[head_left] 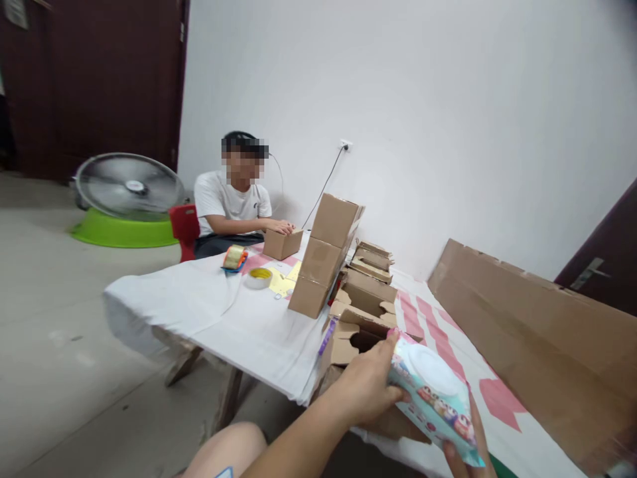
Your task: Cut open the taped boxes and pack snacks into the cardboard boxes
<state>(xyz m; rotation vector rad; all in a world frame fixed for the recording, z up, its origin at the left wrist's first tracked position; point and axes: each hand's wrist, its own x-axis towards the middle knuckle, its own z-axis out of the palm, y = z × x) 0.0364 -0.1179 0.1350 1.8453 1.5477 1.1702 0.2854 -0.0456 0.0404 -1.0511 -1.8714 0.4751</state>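
Observation:
My left hand (365, 388) grips the near end of a pale blue wet-wipe pack (435, 398) with a white lid and cartoon figures. My right hand (468, 451) holds the pack from underneath; only its fingertips show at the bottom edge. The pack hovers just in front of an open cardboard box (355, 338) at the near corner of the table.
A white-clothed table (199, 299) carries stacked closed boxes (326, 255), flat and open boxes (371, 275), a tape roll (259, 277) and a tape dispenser (235, 257). A seated person (231, 206) handles a small box (283, 243). Large cardboard sheets (537, 332) lean at right. A floor fan (129, 189) stands at left.

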